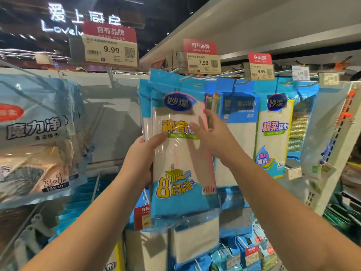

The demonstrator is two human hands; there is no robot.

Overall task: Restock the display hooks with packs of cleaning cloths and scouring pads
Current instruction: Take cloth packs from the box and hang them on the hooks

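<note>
Left hand [141, 153] grips the cloth pack [181, 153] below the 7.99 tag [203, 63], lifting it hookward. Right hand [213, 137] lies flat-fingered against its front, steadying; holds nothing.

We see bright, even store light from above, glare on the cloth pack [181, 145], motion blur at the left edge, and wide-angle bending of the shelf [254, 26].

Tall blue-and-white cloth pack [181, 153]: glossy clear plastic film over matt woven cloth. Slim display hook [187, 76]: smooth metal. Price tags [204, 63]: matt paper.
</note>
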